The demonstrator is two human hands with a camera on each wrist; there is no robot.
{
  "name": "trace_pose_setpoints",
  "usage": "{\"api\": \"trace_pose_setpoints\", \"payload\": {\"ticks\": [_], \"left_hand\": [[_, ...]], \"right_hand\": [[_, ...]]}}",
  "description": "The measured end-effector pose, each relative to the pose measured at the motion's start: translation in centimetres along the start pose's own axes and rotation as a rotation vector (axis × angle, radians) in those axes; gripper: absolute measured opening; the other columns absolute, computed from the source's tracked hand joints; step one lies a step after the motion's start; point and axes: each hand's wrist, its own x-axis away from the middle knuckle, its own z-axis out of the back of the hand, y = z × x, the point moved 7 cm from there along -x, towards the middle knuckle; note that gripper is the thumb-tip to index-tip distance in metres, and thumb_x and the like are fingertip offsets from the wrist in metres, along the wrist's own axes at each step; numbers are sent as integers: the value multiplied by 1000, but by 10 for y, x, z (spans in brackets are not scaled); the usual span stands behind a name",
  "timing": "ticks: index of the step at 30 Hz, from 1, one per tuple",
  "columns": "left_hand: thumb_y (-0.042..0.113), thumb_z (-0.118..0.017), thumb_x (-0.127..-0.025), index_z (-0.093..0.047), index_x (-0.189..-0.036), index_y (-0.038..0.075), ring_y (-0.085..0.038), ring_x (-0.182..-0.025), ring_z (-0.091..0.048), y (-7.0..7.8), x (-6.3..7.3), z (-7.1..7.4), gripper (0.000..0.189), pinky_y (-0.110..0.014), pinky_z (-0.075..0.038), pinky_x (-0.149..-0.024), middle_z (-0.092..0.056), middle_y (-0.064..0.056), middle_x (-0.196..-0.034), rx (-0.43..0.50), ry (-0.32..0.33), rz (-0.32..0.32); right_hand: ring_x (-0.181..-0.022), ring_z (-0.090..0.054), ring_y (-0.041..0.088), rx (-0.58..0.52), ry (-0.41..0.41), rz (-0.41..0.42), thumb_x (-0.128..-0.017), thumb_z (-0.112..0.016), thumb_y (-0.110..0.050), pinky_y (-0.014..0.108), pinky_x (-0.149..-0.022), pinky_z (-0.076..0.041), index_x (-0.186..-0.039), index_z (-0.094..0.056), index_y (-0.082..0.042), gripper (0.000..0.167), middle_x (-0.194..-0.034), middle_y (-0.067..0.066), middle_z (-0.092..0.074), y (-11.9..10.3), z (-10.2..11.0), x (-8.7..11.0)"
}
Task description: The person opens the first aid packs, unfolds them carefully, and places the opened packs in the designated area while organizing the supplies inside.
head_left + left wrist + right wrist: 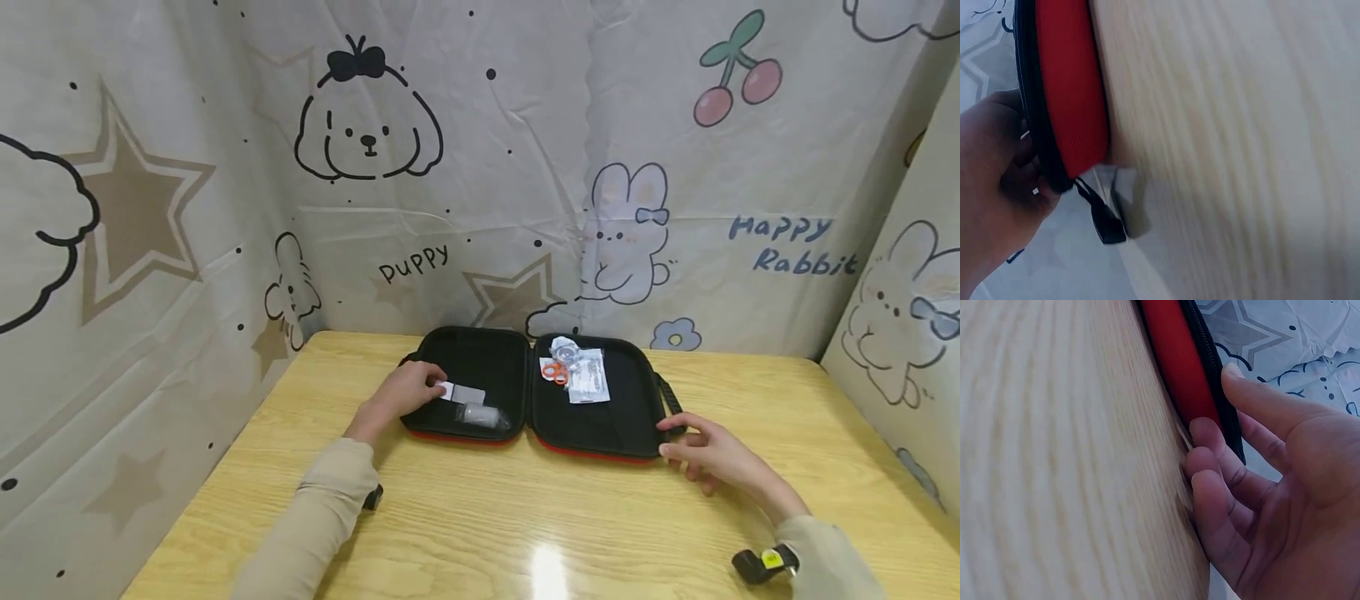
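Observation:
A black-lined zip case (483,354) with a red outer shell (1072,87) lies unfolded on the table. My left hand (405,392) reaches over its left half and pinches the end of a small flat white packet (468,396); in the left wrist view the rim hides most of the fingertips. Just below the packet lies a white roll in clear wrapping (482,416). At the front right corner my right hand (708,454) grips the case, thumb on the zipper edge (1207,356) and curled fingers against the red side.
The right half holds orange-handled scissors (555,373), a white printed sachet (588,377) and a clear-wrapped round item (565,352). A black strap (670,396) hangs from the case's right side. Behind the wooden table (465,517) hangs a printed cloth (480,167).

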Motion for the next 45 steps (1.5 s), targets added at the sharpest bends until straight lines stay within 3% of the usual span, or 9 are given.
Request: {"api": "trace_pose_setpoints", "payload": {"ticks": [7,10,13,20,28,32,35,39,45], "left_hand": [[18,-65,-93,-73,-113,7,-22,-102,-64,15,-4,-2,24,-42,-51,-95,-71,-9,-111,65,23,-26],[15,-63,-95,-73,-113,5,-25,-109,-64,15,-2,-1,24,-43,-50,-99,-70,-12,-115,83,43,-24],[11,-60,-95,-71,-114,3,-25,-105,-65,11,0,1,24,-43,-51,-95,-71,-13,-112,129,58,0],[7,-56,-95,-59,-127,-5,-21,-76,-68,7,1,2,34,-34,-57,-72,-71,-18,-97,423,31,115],[5,-54,-98,-50,-133,-10,-20,-74,-70,17,-3,-7,39,-33,-60,-68,-70,-25,-100,704,-5,228],[6,-56,-97,-51,-132,-10,-20,-71,-69,19,-4,-7,38,-33,-60,-66,-70,-24,-99,672,7,239],[8,-58,-96,-54,-130,-8,-22,-74,-70,19,-2,-2,38,-34,-59,-70,-70,-22,-101,558,29,225],[14,-61,-96,-61,-124,-1,-25,-90,-68,22,-3,9,32,-40,-55,-85,-69,-16,-107,396,96,174],[16,-61,-97,-65,-123,3,-28,-107,-63,50,-21,13,29,-44,-49,-96,-68,-13,-114,394,126,55]], "right_hand": [[-57,-49,13,5,11,-15,-95,-68,-27,25,-43,-42,-139,-43,-6,56,-86,10,-63,-5,2,-2],[-57,-49,13,17,19,-28,-93,-69,-29,25,-44,-43,-139,-43,-6,57,-86,10,-63,-6,3,-3],[-57,-49,13,24,11,-30,-93,-69,-29,26,-44,-44,-140,-42,-6,58,-87,9,-64,-7,2,-3],[-56,-48,13,15,10,-27,-94,-69,-28,26,-44,-43,-140,-42,-6,58,-87,9,-64,-5,0,-4],[-58,-50,13,20,10,-3,-95,-68,-26,27,-44,-44,-140,-41,-4,57,-89,11,-65,-8,1,-4],[-58,-51,13,34,16,4,-95,-67,-25,27,-44,-45,-139,-42,-3,55,-88,10,-67,-8,1,-4],[-59,-51,13,32,11,-3,-95,-68,-26,27,-45,-45,-140,-42,-3,56,-90,10,-67,-8,0,-3],[-59,-51,13,23,15,-13,-95,-68,-26,26,-45,-44,-140,-41,-3,58,-91,11,-67,-8,0,-1],[-59,-51,14,13,5,-15,-95,-68,-25,27,-44,-44,-142,-40,-4,58,-89,11,-66,-5,-1,3]]}}
